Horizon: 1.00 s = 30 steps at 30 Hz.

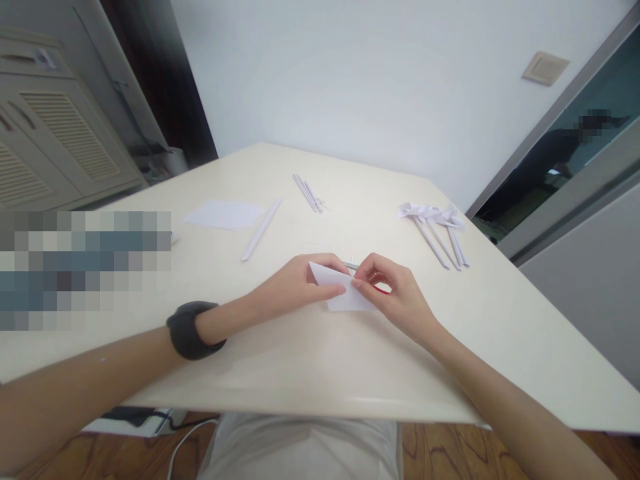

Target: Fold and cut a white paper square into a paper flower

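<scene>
A small folded piece of white paper [343, 292] lies on the cream table [310, 360] right in front of me. My left hand [295, 283] pinches its left corner between thumb and fingers. My right hand [395, 297] grips its right edge, fingertips meeting the left hand's over the fold. A dark band sits on my left wrist. Something red and a thin grey tip show just behind my right fingers, mostly hidden.
A flat white sheet [224, 215] and a rolled paper stick [261, 229] lie to the far left. Thin sticks [307, 193] rest at the back. Several paper flowers on stems [436, 227] lie at the right. A cabinet stands at far left.
</scene>
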Each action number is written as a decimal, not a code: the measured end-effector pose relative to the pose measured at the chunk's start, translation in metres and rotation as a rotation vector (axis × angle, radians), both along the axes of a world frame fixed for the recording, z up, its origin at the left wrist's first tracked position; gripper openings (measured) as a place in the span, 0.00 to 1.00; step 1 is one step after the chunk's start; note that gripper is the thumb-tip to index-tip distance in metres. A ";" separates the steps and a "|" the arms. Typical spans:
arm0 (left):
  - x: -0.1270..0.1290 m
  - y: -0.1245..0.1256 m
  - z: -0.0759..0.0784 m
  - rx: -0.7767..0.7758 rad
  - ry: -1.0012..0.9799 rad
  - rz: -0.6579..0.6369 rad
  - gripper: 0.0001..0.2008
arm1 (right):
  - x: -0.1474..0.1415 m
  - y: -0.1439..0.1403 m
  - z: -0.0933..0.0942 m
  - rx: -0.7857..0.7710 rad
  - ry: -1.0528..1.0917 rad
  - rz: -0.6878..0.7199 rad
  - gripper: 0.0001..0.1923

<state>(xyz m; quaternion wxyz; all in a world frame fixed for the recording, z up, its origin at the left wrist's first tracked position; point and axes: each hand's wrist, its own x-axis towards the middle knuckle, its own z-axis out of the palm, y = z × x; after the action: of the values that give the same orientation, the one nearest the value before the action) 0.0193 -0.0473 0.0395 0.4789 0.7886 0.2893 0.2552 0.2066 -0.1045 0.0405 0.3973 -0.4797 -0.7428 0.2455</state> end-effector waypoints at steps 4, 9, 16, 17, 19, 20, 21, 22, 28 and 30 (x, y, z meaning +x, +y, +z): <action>-0.001 -0.003 0.008 0.172 -0.026 0.049 0.07 | -0.001 -0.002 -0.002 0.106 -0.144 -0.042 0.04; -0.002 -0.008 0.007 0.518 0.063 0.048 0.07 | -0.004 -0.004 -0.008 0.254 -0.344 -0.071 0.04; -0.001 -0.010 -0.004 0.767 0.124 0.086 0.06 | -0.008 -0.007 -0.010 0.356 -0.413 -0.064 0.05; -0.001 -0.010 -0.005 0.775 0.126 0.085 0.06 | -0.008 -0.007 -0.010 0.359 -0.419 -0.066 0.05; -0.001 -0.010 -0.004 0.784 0.126 0.084 0.06 | -0.008 -0.007 -0.010 0.366 -0.432 -0.073 0.05; -0.001 -0.010 -0.003 0.786 0.124 0.086 0.06 | -0.008 -0.007 -0.010 0.370 -0.438 -0.075 0.05; -0.001 -0.010 -0.002 0.783 0.124 0.086 0.06 | -0.009 -0.007 -0.009 0.372 -0.443 -0.075 0.05; -0.001 -0.010 0.000 0.775 0.126 0.082 0.06 | -0.009 -0.006 -0.009 0.375 -0.446 -0.075 0.05; -0.002 -0.006 0.007 0.715 0.095 0.094 0.06 | -0.005 -0.006 -0.004 0.368 -0.461 -0.089 0.06; -0.004 -0.003 0.010 0.709 0.088 0.112 0.06 | -0.003 -0.005 -0.002 0.363 -0.455 -0.100 0.06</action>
<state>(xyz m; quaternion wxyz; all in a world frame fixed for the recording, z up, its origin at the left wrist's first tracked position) 0.0157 -0.0502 0.0492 0.1479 0.8989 0.2459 0.3312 0.2041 -0.1094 0.0386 0.3115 -0.4797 -0.8199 -0.0251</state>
